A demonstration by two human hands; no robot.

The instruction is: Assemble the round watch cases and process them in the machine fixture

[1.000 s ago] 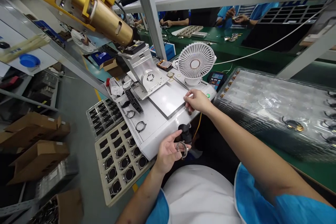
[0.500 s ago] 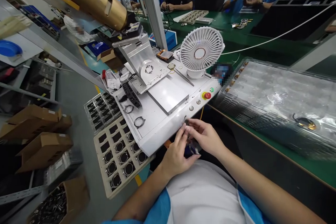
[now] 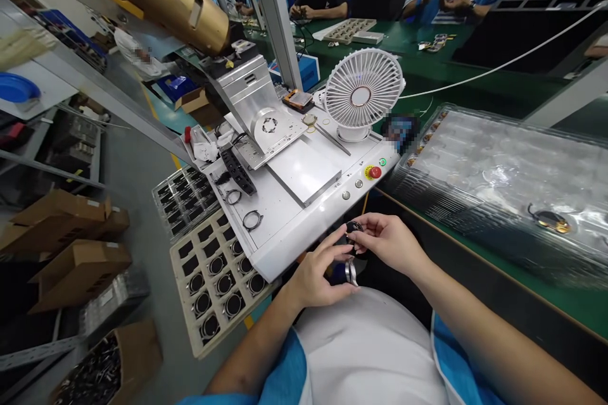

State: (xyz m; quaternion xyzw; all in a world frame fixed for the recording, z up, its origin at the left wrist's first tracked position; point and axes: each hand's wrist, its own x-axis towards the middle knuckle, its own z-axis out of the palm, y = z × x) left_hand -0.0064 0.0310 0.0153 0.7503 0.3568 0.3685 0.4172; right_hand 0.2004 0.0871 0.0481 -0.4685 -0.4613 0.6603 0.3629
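My right hand [image 3: 392,242] pinches a small dark round part [image 3: 354,228] between thumb and fingers, just beyond the machine's front edge. The tip of a finger of my left hand [image 3: 316,275] meets this part from the other side. Lower down, a dark blue piece with a silver rim [image 3: 350,272] sits between the left thumb and curled fingers. It looks like a watch case, though the fingers cover much of it. Both hands are above my lap, close together.
A white machine base [image 3: 285,247] carries a fan [image 3: 363,92], a red stop button [image 3: 375,172], tweezers [image 3: 335,139] and a thin dark ring [image 3: 252,220]. A beige tray [image 3: 190,329] of watch cases stands left. Plastic trays [image 3: 513,158] lie right, with a small dark-and-gold part [image 3: 551,221] on top.
My right hand has moved slightly right and turned, bringing the dark round part into clearer view. The left fingers have spread a little, showing more of the silver-rimmed piece.
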